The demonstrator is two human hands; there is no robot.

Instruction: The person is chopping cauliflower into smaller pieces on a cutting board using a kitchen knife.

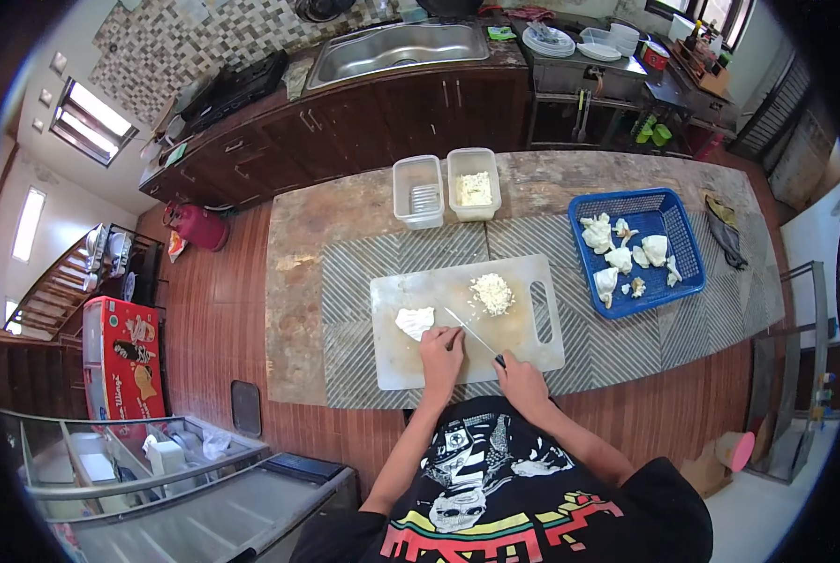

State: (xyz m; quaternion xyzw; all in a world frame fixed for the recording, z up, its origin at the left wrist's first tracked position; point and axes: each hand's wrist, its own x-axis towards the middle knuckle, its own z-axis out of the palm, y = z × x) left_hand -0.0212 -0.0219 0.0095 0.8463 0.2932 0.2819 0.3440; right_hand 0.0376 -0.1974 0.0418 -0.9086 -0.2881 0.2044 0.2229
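Note:
A white plastic cutting board (462, 271) lies on the table in front of me. My left hand (442, 352) rests on the board at the lower edge of a flat white piece of food (414, 322), perhaps mushroom; whether the fingers grip it is hard to tell. My right hand (522, 380) holds a kitchen knife (472, 331) by its black handle, the blade pointing up and left, its tip between the white piece and a pile of finely chopped white bits (492, 294). Larger white pieces (597, 232) lie in a blue plastic basket (701, 271) to the right.
Behind the board stand a clear plastic container (418, 172) and a second container (472, 156) holding chopped white bits. A dark and yellow cloth-like item (726, 232) lies right of the basket. Beyond the wooden table (297, 281) is a counter with a steel sink (402, 49).

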